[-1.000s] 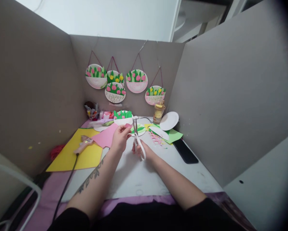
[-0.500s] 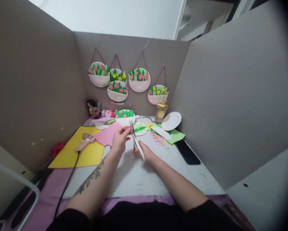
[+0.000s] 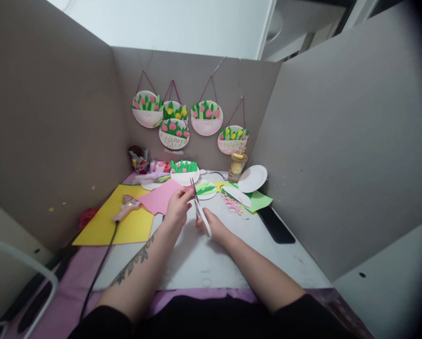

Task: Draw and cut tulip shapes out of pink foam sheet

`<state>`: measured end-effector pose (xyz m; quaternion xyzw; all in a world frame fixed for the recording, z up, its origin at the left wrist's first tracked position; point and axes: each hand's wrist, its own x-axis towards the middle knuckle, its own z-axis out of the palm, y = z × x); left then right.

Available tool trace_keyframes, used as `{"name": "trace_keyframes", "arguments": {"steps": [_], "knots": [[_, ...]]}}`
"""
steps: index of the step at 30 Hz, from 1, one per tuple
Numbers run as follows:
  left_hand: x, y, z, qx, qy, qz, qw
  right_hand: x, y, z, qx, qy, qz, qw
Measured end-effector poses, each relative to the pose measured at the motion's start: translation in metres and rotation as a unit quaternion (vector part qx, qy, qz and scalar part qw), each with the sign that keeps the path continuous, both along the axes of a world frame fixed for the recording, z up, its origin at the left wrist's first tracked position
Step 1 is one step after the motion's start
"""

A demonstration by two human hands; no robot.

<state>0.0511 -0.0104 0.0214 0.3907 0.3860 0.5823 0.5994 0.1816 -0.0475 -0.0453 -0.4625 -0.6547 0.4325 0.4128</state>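
In my right hand [image 3: 212,225] is a pair of white-handled scissors [image 3: 204,217], with its blades pointing up and away from me. My left hand [image 3: 178,206] pinches a small piece of pink paper [image 3: 189,188] right beside the blades. Both hands are held above the middle of the table. A larger pink sheet [image 3: 160,197] lies behind my left hand. Beyond the scissors rests a paper plate with green strips [image 3: 207,189]. Another plate, decorated with green leaves and pink flowers [image 3: 184,177], stands at the back.
A glue gun [image 3: 126,209] lies on a yellow sheet [image 3: 101,228] at the left, its cord running forward. To the right are pink scraps [image 3: 233,205], a white plate [image 3: 253,178], a black phone [image 3: 276,225] and a cup [image 3: 236,167]. Decorated plates [image 3: 207,123] hang on the back panel.
My left hand has turned slightly at the scissors, still pinching the pink paper. My right hand keeps hold of the scissors in almost the same place. The view has shifted a little.
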Motion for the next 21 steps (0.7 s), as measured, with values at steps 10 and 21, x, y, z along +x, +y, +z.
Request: {"name": "trace_keyframes", "arguments": {"steps": [10, 21], "knots": [[0.0020, -0.0005, -0.0020, -0.007, 0.002, -0.005, 1.000, 0.0004, 0.0021, -0.0023, -0.010, 0.006, -0.007, 1.000], [0.0032, 0.0006, -0.0061, -0.005, -0.002, 0.005, 1.000, 0.0008, 0.0044, -0.0080, -0.007, 0.020, 0.004, 1.000]]}}
